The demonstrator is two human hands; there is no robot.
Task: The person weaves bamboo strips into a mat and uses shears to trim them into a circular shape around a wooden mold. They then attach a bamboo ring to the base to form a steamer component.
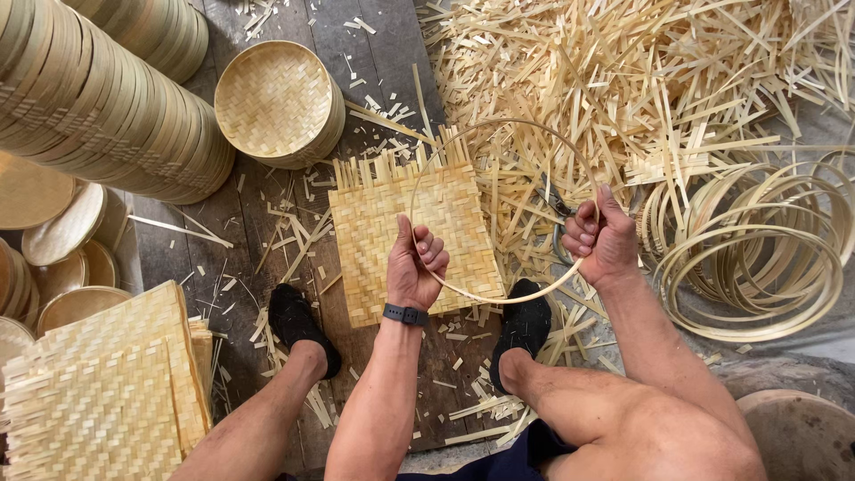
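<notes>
Both hands hold a thin bamboo hoop (499, 209) over a square woven bamboo mat (419, 236) on the plank floor: the left hand (414, 267) pinches its near-left edge, the right hand (601, 240) grips its right side along with metal shears (559, 223). Loose bamboo strips (623, 80) lie beyond the grip, coiled hoops (757, 258) right of it. Stacked woven trays (278, 102) and piled mats (98, 383) sit to the left.

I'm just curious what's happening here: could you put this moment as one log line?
left hand: grips bamboo hoop | right hand: grips hoop, scissors | below: square woven mat on plank floor | right: loose hoops
</notes>
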